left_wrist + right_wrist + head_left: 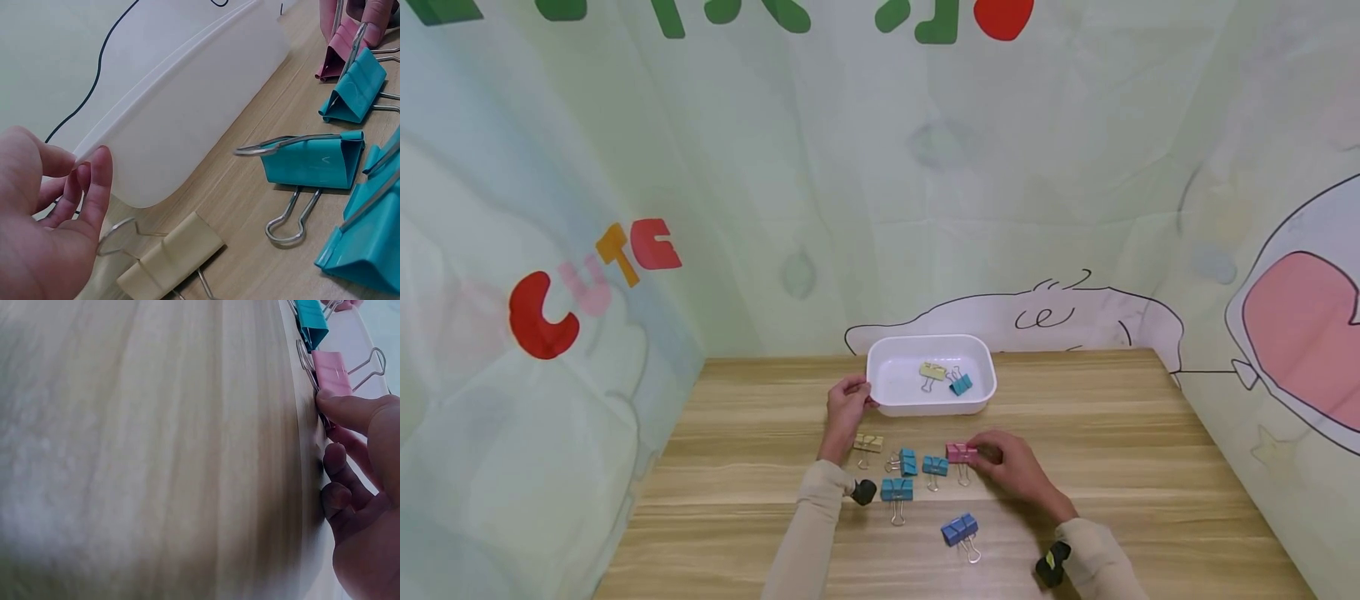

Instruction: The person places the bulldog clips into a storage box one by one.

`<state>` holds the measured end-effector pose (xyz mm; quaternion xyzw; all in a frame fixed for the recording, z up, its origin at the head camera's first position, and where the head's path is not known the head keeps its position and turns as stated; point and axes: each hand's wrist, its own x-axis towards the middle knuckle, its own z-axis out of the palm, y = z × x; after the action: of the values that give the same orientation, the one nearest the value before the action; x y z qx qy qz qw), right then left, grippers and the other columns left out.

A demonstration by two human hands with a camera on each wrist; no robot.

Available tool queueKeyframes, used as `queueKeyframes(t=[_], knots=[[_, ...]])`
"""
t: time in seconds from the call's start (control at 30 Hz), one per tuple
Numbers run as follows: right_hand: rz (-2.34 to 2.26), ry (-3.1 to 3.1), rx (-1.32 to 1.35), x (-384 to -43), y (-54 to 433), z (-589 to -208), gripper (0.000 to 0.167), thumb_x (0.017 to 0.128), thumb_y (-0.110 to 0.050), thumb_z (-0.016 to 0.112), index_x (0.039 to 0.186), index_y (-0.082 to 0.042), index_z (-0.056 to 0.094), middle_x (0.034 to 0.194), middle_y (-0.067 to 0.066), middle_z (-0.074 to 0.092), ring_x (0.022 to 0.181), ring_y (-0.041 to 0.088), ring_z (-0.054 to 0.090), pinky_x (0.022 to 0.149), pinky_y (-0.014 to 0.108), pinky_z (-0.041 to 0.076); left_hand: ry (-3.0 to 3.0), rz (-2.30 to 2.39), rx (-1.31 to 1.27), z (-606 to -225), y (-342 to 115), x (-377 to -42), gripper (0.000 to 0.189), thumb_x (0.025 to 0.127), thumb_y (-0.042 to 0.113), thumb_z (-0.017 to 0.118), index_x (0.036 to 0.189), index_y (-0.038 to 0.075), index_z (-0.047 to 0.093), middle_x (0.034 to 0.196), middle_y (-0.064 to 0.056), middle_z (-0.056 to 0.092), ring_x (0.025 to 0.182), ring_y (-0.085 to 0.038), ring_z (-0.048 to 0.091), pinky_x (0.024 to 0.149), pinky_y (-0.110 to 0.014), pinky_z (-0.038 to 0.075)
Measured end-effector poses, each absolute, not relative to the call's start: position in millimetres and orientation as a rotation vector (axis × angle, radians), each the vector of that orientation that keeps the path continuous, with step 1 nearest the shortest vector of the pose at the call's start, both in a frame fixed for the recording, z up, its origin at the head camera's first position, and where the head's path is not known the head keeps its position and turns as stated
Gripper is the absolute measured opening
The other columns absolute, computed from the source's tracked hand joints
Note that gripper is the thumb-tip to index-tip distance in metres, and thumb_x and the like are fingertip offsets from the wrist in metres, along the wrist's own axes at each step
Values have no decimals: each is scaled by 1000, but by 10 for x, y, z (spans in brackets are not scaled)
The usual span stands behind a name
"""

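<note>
My left hand pinches the left rim of a white plastic tray between thumb and fingers. Inside the tray lie a yellow binder clip and a teal binder clip. With thumb and fingertips my right hand pinches the right end of a pink binder clip on the table. In the right wrist view the thumb presses against the pink clip. Left of it lie several teal binder clips and a pale yellow binder clip, which is close under the left wrist.
A blue binder clip lies nearer the front, left of the right forearm. The wooden table ends at a printed cloth backdrop behind the tray and along both sides. Black wrist cameras sit on both cuffs.
</note>
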<state>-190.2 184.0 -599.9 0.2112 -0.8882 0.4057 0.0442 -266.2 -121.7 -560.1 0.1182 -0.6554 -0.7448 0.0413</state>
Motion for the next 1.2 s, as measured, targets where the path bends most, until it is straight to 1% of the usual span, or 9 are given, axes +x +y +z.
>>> queueKeyframes(t=[0.13, 0.37, 0.5, 0.6, 0.77, 0.93, 1.1, 1.2], knots=[[1261, -2709, 645, -1895, 1850, -6007, 22, 86, -10, 85, 106, -16, 79, 107, -2, 74, 88, 14, 60, 74, 27, 50, -2009, -2280, 369, -5580, -1212, -2655, 26, 102, -2, 59, 123, -17, 59, 116, -33, 58, 83, -28, 65, 79, -38, 64], [1343, -2707, 641, -1887, 1869, -6000, 24, 87, -10, 84, 109, -18, 78, 106, -4, 73, 75, 9, 54, 64, 24, 48, -2026, -2282, 378, -5586, -1220, -2652, 28, 103, 0, 60, 126, -15, 59, 116, -30, 59, 85, -27, 64, 88, -46, 62], [1377, -2694, 633, -1893, 1882, -5973, 24, 87, -11, 84, 109, -17, 78, 102, -4, 73, 69, 7, 53, 58, 24, 48, -2023, -2280, 378, -5584, -1220, -2648, 28, 103, 0, 60, 125, -16, 58, 113, -28, 59, 84, -26, 64, 87, -45, 62], [1392, -2695, 633, -1904, 1895, -5943, 23, 88, -13, 84, 109, -18, 77, 99, -6, 72, 66, 7, 54, 55, 24, 48, -2016, -2286, 382, -5577, -1213, -2647, 27, 102, -1, 59, 125, -17, 58, 115, -31, 58, 85, -28, 64, 84, -43, 63], [1422, -2689, 615, -1949, 1906, -5865, 23, 88, -14, 83, 109, -21, 77, 103, -6, 74, 62, 8, 55, 52, 24, 49, -2018, -2283, 386, -5573, -1210, -2649, 26, 103, 0, 60, 124, -16, 59, 117, -33, 57, 87, -30, 65, 82, -41, 63], [1414, -2648, 605, -2018, 1883, -5739, 25, 88, -12, 83, 112, -15, 78, 105, -1, 75, 61, 7, 55, 52, 24, 49, -2024, -2290, 377, -5573, -1219, -2650, 27, 103, 1, 60, 125, -15, 58, 115, -30, 58, 86, -27, 65, 83, -40, 63], [1400, -2606, 612, -2112, 1826, -5535, 21, 90, -13, 82, 110, -14, 79, 97, -2, 74, 57, 7, 51, 47, 21, 44, -2019, -2296, 359, -5578, -1225, -2647, 29, 103, 0, 59, 127, -16, 57, 111, -25, 59, 85, -25, 64, 84, -41, 63], [1407, -2569, 625, -2183, 1784, -5407, 19, 90, -13, 83, 108, -14, 79, 90, -1, 73, 53, 7, 48, 44, 21, 41, -2023, -2295, 359, -5579, -1223, -2645, 28, 103, 0, 59, 126, -16, 57, 110, -24, 59, 86, -28, 64, 84, -41, 63]])
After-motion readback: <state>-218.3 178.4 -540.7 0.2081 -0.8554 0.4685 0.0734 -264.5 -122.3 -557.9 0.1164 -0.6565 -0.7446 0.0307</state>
